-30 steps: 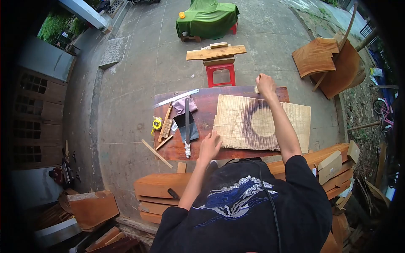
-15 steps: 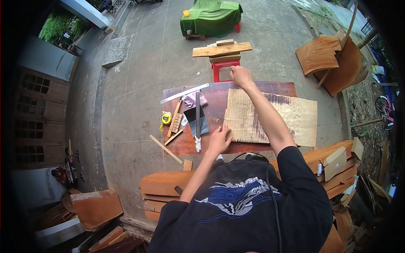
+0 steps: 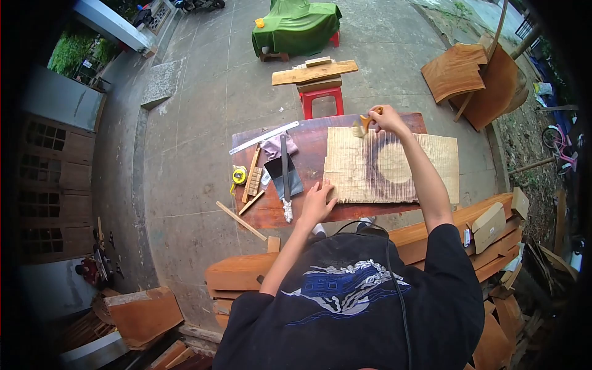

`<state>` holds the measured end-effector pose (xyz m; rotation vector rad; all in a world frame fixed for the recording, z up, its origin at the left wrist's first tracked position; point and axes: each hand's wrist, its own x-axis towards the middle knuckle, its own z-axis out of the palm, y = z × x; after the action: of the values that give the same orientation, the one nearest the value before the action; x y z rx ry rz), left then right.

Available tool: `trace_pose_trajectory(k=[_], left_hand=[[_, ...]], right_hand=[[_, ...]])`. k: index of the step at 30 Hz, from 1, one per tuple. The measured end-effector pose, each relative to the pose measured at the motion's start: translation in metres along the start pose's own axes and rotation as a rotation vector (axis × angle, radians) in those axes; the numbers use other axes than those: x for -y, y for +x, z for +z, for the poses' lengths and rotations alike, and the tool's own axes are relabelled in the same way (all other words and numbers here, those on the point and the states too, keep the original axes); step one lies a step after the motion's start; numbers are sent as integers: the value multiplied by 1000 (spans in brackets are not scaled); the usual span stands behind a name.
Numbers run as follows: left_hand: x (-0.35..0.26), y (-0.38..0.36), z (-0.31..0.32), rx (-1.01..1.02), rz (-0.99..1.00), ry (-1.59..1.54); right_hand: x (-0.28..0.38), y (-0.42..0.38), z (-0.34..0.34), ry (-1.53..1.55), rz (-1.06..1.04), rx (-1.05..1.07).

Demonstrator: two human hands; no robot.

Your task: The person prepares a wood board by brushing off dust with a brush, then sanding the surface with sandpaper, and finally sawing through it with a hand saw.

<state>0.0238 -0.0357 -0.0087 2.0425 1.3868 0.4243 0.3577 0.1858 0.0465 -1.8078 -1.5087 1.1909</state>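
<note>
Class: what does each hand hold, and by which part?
Right hand grips a brush by its handle. Left hand holds nothing; it lies flat on the sheet's near corner.

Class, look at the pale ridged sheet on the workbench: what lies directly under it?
The pale sheet lies on a dark reddish wooden tabletop, which shows past its left and near edges. Whatever else sits beneath is covered. The left hand presses its corner.

Ribbed panel (image 3: 425, 166) on table (image 3: 308, 213), tools (image 3: 280, 169) left
</note>
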Motion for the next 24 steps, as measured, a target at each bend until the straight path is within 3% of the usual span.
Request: trace_pose_trajectory(k=[2,3,4,7,8,9,10,11,14,17,19,21,23,24], left_hand=[[1,-2,0,-7,16,-11],[1,-1,1,-6,10,-7],[1,-1,1,-6,4,-1],[-1,-3,4,1,-9,9],[-1,-2,5,0,-5,20],[-1,0,5,-1,-4,31],[-2,0,4,-8,16,36],[-1,1,4,-6,18,34],[4,3,4,22,17,21],[2,2,1,15,25,4],[2,2,2,18,32,4],[3,1,4,15,29,5],[-2,1,4,8,27,-1],[-2,1,3,5,24,-3]], right_hand=[[-50,-6,-45,8,97,-175],[-67,-13,-76,-180,134,-257],[-42,-48,-100,-350,257,-342],[-55,-67,-103,-849,280,-518],[-55,-64,-81,-668,256,-486],[-53,-63,-49,-719,73,-467],[-18,-70,-15,-662,182,-300],[1,-88,25,-756,-42,-304],[26,-138,75,-439,-400,-150],[-4,-137,1,-285,172,-28],[-80,-134,-84,-124,319,-361],[-174,-123,-161,-278,420,-750],[-211,-120,-198,-476,408,-966],[-201,-116,-189,-489,367,-907]])
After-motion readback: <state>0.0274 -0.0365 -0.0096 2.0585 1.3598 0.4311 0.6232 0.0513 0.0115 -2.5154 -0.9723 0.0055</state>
